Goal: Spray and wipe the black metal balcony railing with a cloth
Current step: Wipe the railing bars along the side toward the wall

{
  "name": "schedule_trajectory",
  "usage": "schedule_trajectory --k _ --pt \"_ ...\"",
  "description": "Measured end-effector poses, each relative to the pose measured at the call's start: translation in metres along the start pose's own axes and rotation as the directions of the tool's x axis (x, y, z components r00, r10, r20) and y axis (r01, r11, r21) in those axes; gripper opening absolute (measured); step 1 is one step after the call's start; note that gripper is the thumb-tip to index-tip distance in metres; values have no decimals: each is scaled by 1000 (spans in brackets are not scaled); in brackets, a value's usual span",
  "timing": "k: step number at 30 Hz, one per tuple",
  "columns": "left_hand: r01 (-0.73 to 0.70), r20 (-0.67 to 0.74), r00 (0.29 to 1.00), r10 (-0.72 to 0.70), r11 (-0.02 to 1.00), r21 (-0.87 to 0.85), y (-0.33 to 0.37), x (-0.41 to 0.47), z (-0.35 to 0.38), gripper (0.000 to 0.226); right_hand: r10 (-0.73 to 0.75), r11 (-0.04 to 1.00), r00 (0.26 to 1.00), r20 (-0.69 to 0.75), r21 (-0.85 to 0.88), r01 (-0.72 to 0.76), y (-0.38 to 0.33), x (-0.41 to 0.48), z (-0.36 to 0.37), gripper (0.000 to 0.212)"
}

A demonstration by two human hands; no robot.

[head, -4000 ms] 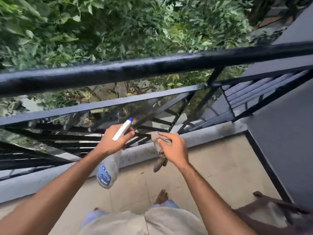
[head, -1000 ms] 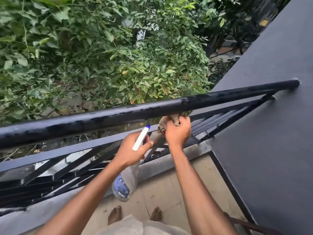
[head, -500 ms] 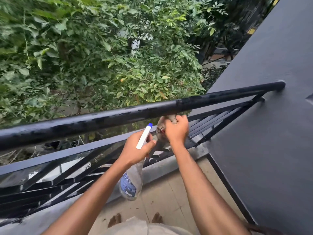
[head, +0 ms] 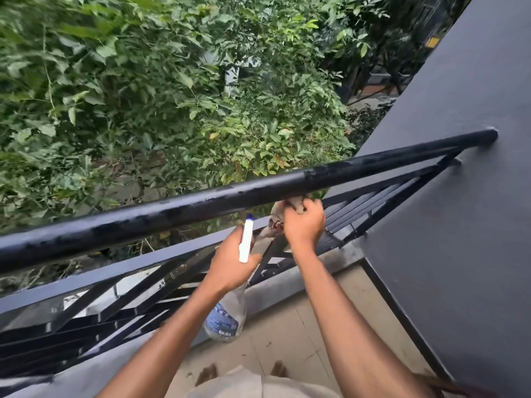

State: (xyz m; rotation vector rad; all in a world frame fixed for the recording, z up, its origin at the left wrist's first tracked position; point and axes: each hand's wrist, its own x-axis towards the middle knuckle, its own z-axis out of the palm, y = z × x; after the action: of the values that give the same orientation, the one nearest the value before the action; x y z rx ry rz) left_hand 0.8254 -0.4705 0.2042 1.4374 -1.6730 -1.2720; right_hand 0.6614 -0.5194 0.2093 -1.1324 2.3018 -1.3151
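The black metal railing's round top bar (head: 201,205) runs from lower left up to the dark wall at the right, with patchy wet marks on it. My right hand (head: 306,225) presses a greyish cloth (head: 297,203) against the underside of that bar. My left hand (head: 232,265) grips a clear spray bottle (head: 228,317) by its neck, its white nozzle with a blue tip (head: 246,239) pointing up. The bottle hangs below the hand, just inside the lower slanted bars (head: 129,305).
A dark grey wall (head: 459,225) closes off the right side, where the railing ends. Beige floor tiles (head: 287,340) and my bare feet show below. Dense green foliage (head: 172,96) fills the space beyond the railing. A grey kerb runs under the railing.
Four seconds ago both hands were low by the lower bars. The right hand has since lifted the cloth to the top bar's underside; over the last second the hands barely shift.
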Motion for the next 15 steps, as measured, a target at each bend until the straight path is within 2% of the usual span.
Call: schedule_trajectory --k 4,7,10,12,15 --pt "18 38 999 -21 997 70 4 3 4 35 -47 998 998 32 -35 48 2 -3 3 27" --pt "-43 40 998 40 995 89 11 5 12 28 6 1000 992 126 -12 -5 16 -5 7 34" --pt "-83 25 996 82 995 51 19 5 19 29 49 999 986 158 -20 -47 18 -9 7 37" --pt "-134 8 991 134 991 0 22 4 18 25 46 999 992 114 7 -47 7 -7 2 23" --pt "-138 -64 989 133 988 -68 9 6 17 45 -1 1000 1000 -26 10 2 -1 1 2 17"
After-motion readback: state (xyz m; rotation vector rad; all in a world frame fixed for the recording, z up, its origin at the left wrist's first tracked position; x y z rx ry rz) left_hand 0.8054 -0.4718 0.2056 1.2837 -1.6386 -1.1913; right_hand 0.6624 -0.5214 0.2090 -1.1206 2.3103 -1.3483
